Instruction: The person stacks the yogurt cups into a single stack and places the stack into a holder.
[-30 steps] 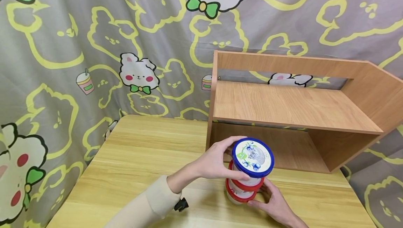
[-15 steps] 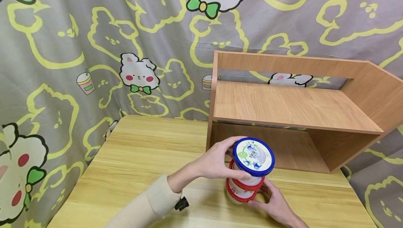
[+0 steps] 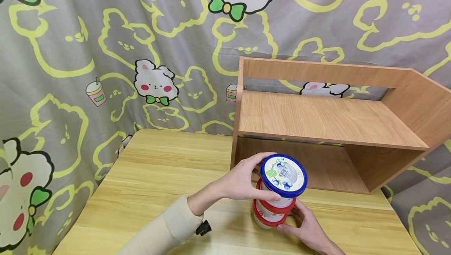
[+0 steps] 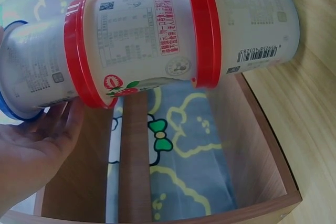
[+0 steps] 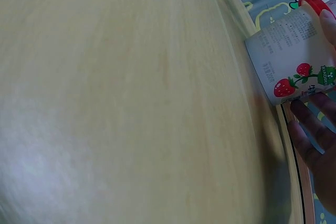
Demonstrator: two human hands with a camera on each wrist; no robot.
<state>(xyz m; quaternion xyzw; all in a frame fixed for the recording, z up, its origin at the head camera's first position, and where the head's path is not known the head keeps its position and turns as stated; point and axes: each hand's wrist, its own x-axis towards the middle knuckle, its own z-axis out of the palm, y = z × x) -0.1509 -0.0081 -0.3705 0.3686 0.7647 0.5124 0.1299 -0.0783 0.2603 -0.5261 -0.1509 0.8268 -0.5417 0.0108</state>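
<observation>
Three tubs are stacked upright on the table. On top is one with a blue lid (image 3: 283, 175) showing blueberries. Under it comes a middle tub (image 4: 139, 45) with a red lid and strawberry print, and the bottom tub (image 5: 289, 56) also has a red lid and strawberries. My left hand (image 3: 243, 182) grips the blue-lidded tub from the left, thumb in front and fingers behind. From the right, my right hand (image 3: 310, 229) holds the lower part of the stack, its thumb by the bottom tub's red lid. Part of its fingers is hidden behind the tubs.
A two-level wooden shelf (image 3: 331, 118) stands right behind the stack, toward the table's back right. The wooden table (image 3: 158, 169) reaches left to a patterned curtain (image 3: 190, 32) that hangs behind and at the side. A small black clip-like piece (image 3: 203, 228) shows at my left sleeve.
</observation>
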